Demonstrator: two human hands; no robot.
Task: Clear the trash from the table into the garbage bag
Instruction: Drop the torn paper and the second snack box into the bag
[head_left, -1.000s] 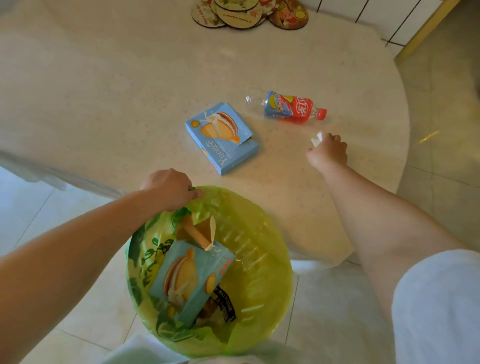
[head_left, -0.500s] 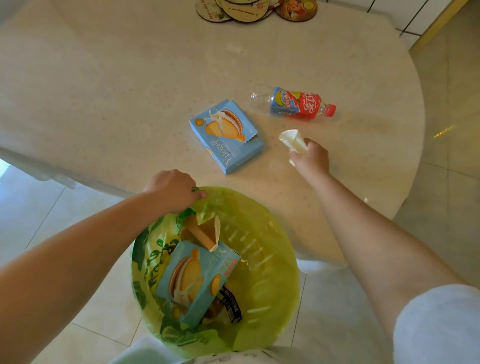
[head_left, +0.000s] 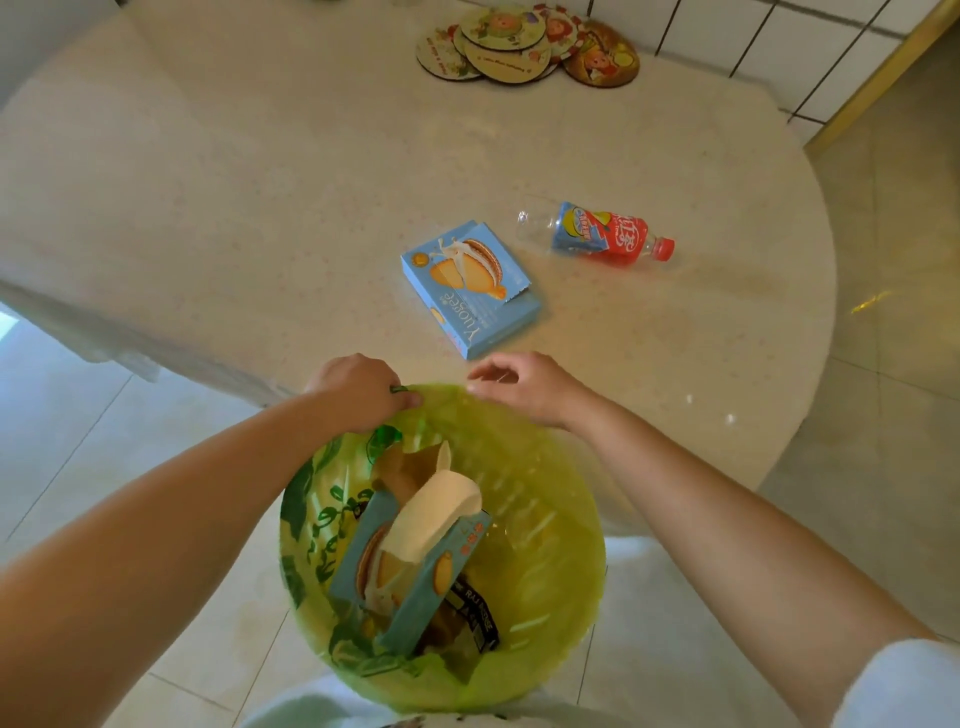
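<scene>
While the left hand (head_left: 358, 387) pinches the far rim of the green bag (head_left: 545, 519), holding it wide at the table (head_left: 260, 182) edge, a white paper cup (head_left: 436, 514) lies inside on top of a blue box (head_left: 410, 577), beside a brown carton (head_left: 400, 467) and a dark wrapper (head_left: 478, 613). The right hand (head_left: 524, 384) hovers just over the bag's rim, fingers loosely curled and apart, empty. Just beyond both hands, a second blue box (head_left: 470, 288) lies flat on the table with its flap torn up. To its right, near but not touching, a plastic bottle (head_left: 597, 234) with a red cap lies on its side. Round picture coasters (head_left: 524, 44) overlap in a pile at the far edge, near a tiled wall (head_left: 779, 36).
</scene>
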